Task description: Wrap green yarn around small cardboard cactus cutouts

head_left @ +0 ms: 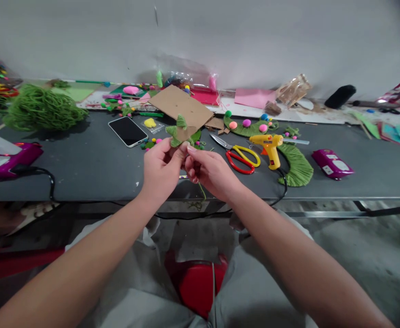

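A small star-like cardboard piece [185,133], its points partly wound with green yarn, is held up over the table's front part. My left hand [160,166] is closed on its lower left side, thumb and fingers pinching it. My right hand [213,172] is closed too, thumb and forefinger pinched at the piece's lower edge. A loose strand of green yarn [204,192] hangs below my right hand, past the table edge. Whether the right fingertips grip the card or the yarn is hidden. Just right of my hands lie scissors [242,157] with red and yellow handles.
A yellow glue gun [270,148] lies by a green yarn-wrapped curve [295,166], its cord trailing over the edge. A phone [128,131], a brown cardboard sheet [181,105], a green yarn heap [44,107] and purple packs [332,164] lie around. A red stool [196,284] is below.
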Demonstrator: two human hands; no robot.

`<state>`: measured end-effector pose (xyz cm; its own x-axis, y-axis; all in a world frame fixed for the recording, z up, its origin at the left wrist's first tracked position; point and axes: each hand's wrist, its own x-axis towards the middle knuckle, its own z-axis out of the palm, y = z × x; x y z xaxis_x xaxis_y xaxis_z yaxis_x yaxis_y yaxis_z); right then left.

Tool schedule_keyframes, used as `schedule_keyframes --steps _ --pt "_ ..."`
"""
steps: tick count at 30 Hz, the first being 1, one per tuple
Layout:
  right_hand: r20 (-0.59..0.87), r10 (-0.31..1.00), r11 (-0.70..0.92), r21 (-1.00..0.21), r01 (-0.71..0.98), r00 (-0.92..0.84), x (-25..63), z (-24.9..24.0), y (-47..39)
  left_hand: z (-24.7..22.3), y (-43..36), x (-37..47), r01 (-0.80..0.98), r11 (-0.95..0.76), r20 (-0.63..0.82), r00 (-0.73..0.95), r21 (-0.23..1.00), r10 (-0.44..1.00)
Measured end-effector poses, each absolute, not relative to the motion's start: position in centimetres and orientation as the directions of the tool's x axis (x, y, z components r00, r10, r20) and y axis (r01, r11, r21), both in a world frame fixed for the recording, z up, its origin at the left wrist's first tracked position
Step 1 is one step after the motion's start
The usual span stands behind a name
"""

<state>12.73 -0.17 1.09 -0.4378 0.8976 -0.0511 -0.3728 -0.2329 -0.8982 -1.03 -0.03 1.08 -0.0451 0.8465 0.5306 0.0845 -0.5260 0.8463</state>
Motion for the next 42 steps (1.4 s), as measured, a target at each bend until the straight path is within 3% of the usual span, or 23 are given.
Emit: schedule_keyframes --steps 7,42 --pt "-0.102 0.895 -0.281 -0.885 -0.372 -0.434 12.9 0.8 0.1 0.7 -0.1 -1.1 0.181 -0.517 0.534 -0.062 0.837 0.843" --pt "-0.135 0.877 -0.346 -0.843 -0.412 -0.461 14.2 0.8 -0.3 1.3 -0.6 0.2 0.088 -0.495 0.499 -0.034 0.865 0.866"
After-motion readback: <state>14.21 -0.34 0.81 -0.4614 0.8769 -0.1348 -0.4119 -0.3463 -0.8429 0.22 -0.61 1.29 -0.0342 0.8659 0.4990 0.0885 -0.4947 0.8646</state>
